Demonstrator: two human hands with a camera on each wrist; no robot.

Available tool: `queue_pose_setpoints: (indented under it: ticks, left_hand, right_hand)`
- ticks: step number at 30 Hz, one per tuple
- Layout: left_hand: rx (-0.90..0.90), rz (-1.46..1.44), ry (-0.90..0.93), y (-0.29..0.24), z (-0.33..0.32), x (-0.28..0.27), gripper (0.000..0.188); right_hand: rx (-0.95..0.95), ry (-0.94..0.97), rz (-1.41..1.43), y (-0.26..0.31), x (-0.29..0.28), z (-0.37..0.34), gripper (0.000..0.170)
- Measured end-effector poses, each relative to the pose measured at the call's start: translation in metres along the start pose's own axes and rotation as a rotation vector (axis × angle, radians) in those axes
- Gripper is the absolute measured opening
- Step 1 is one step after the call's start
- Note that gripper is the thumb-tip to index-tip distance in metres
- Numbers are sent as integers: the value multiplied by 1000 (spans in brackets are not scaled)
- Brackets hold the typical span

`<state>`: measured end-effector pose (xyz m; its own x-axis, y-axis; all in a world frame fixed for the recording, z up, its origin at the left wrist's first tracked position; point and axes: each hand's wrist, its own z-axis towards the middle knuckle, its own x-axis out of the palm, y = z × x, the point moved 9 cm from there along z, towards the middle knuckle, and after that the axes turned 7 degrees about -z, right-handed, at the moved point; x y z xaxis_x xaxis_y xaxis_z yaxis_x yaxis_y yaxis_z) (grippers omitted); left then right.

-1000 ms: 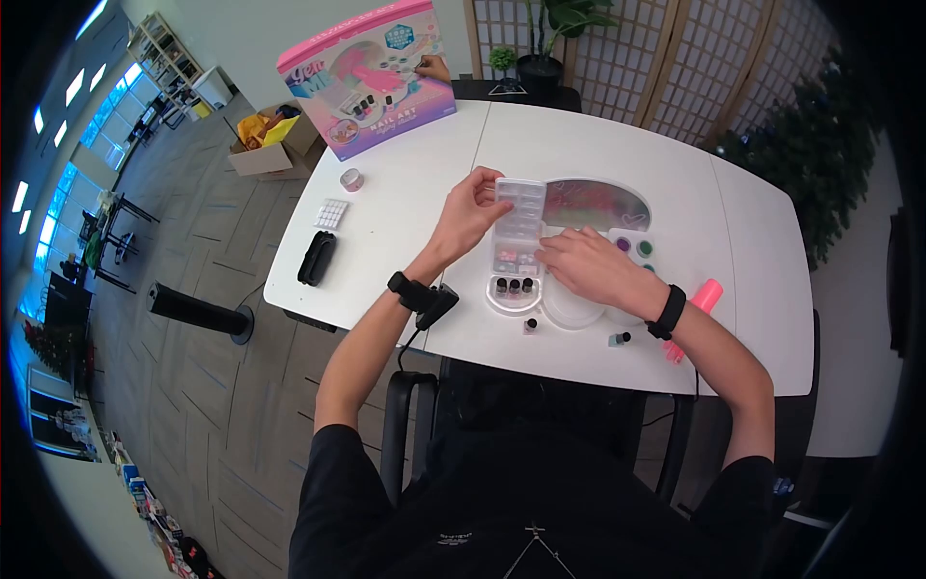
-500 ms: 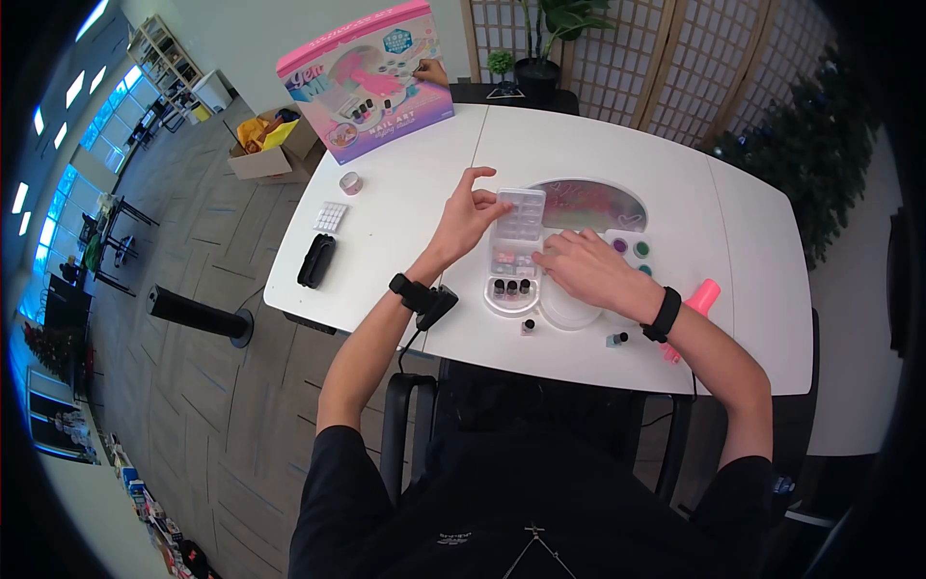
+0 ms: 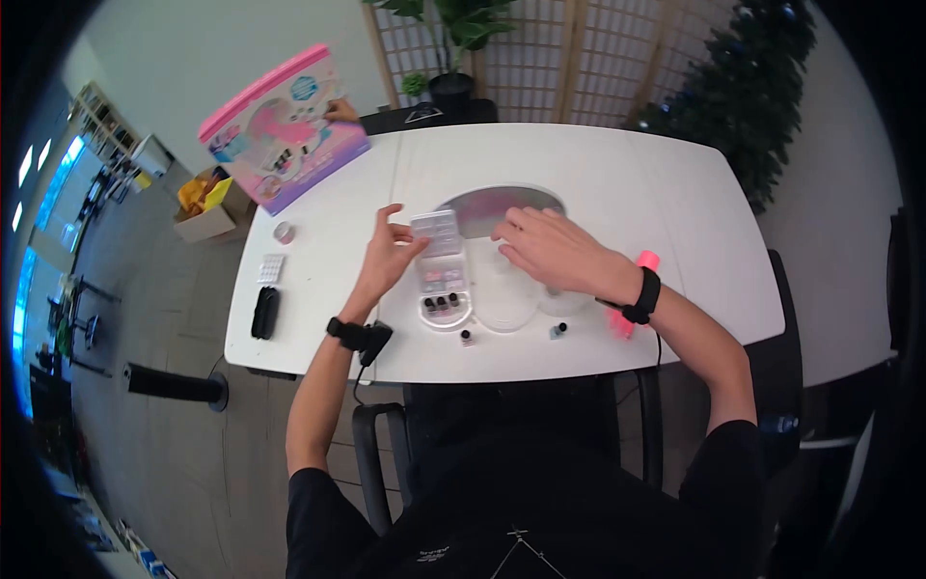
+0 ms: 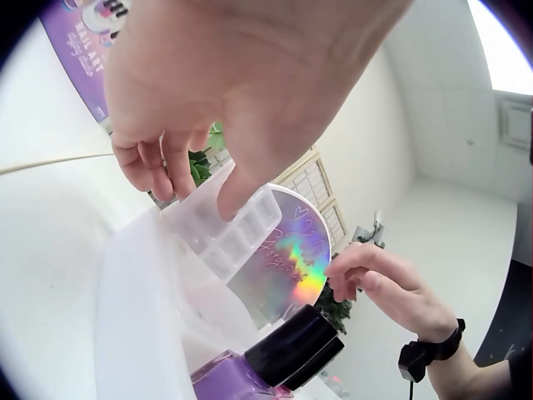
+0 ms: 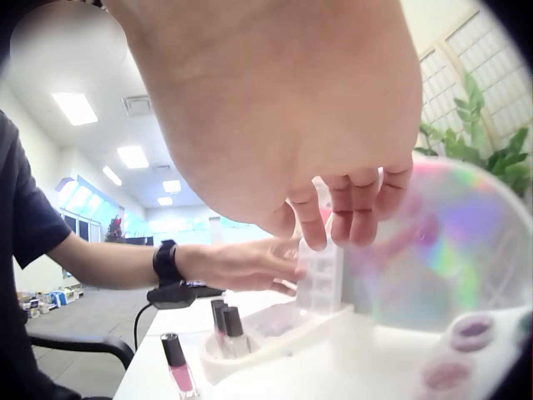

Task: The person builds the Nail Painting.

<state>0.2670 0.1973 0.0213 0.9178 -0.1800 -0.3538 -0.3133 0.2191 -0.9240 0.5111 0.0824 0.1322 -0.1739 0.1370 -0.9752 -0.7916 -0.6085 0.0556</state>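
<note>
My left hand [image 3: 386, 256] grips the raised clear lid [image 3: 435, 224] of a compartment case, thumb on its front and fingers behind. Below the lid, the case's compartments [image 3: 441, 274] hold small pink and pale pieces. Several nail polish bottles [image 3: 442, 303] with black caps stand in the holder at the near end. Over the white nail art station, my right hand [image 3: 561, 254] hovers palm down, its fingers hanging loosely bent with nothing visible in them. A shiny half-round mirror [image 4: 293, 250] rises behind the case.
Two loose polish bottles, one pink [image 3: 467, 338] and one blue-green [image 3: 558, 331], are near the front edge. A bright pink plastic piece [image 3: 647, 261] lies beneath the right wrist. To the left are a small jar [image 3: 284, 233], a white gem sheet [image 3: 271, 268], a black case [image 3: 265, 313] and the nail art box [image 3: 289, 145].
My right hand has lifted from the case's edge and moved rightward, away from it. My left hand keeps its hold on the lid. The head view has turned to the right.
</note>
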Motion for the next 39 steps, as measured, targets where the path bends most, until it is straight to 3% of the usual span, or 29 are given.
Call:
queue_pose_setpoints:
  ticks: [4,9,12,16,23,24,27,29,33,39]
  left_hand:
    - [-43,-20,-43,-11,-14,-12,76]
    - [-84,-8,-67,-25,-25,-26,68]
    - [-33,19,-76,-30,-22,-34,64]
    - [-10,20,-54,-63,-20,-32,60]
    - [63,-20,34,-96,-14,-11,52]
    - [81,-22,27,-103,-15,-4,43]
    - [53,12,289,-118,-17,39,37]
    - [-12,50,445,-129,-22,72,37]
    - [-56,-18,567,-134,-20,105,43]
    - [-215,-116,627,-96,-10,106,36]
  right_hand:
    - [284,172,-43,-84,-25,-67,30]
    - [698,512,-96,-193,22,-184,52]
    - [791,547,221,-206,50,-214,57]
    - [770,336,591,-213,74,-233,53]
    - [790,164,923,-217,15,-203,40]
    - [772,150,946,-216,3,-191,38]
    - [638,85,964,-179,-33,-126,34]
    - [531,172,956,-140,-25,-81,35]
    - [347,340,1021,-74,19,-16,35]
    - [385,339,1000,-58,60,10,43]
